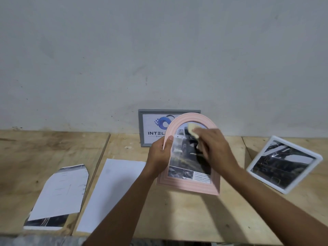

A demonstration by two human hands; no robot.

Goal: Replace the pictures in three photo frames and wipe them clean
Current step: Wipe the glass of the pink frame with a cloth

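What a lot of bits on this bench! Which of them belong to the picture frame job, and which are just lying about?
In the job:
- pink frame, held by the left hand
- cloth, in the right hand
- grey frame
- white frame

Lying about:
- printed sheet and blank sheet, flat on the table, probably spare or old pictures

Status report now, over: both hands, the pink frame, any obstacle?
Left hand grips pink arched frame by left edge. Right hand holds pale cloth against its glass. Nothing in the way.
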